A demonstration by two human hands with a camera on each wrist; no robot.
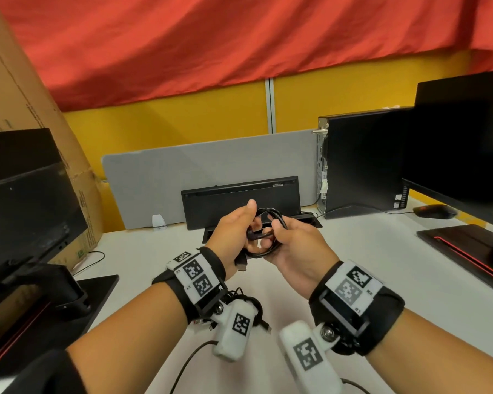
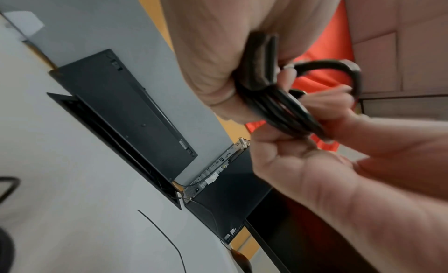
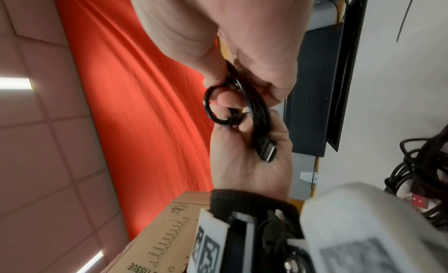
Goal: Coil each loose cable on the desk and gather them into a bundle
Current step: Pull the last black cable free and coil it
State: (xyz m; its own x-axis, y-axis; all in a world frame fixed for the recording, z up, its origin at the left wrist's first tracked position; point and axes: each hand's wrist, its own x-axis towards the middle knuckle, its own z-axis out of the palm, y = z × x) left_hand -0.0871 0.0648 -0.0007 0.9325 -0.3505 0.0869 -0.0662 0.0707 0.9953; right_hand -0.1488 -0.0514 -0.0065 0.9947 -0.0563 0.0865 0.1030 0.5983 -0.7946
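A black cable coil (image 1: 269,234) is held in the air above the middle of the white desk (image 1: 382,280). My left hand (image 1: 238,227) grips its left side, thumb up, and my right hand (image 1: 286,237) grips its right side, fingers curled round the loops. The coil (image 3: 258,106) has a flat plug (image 3: 267,150) lying across the left palm; this plug (image 1: 241,264) hangs below the left hand. The loops (image 2: 281,106) run between both hands. A tangled cable pile (image 1: 241,304) lies on the desk under my left wrist. A thin loose cable (image 1: 188,362) trails at the desk's near edge.
A black keyboard (image 1: 239,199) leans against the grey partition behind an open cable slot (image 1: 211,234). A desktop PC (image 1: 362,160), a mouse (image 1: 434,211) and a monitor (image 1: 461,155) are to the right. Another monitor (image 1: 26,200) and a cardboard box (image 1: 17,89) stand left.
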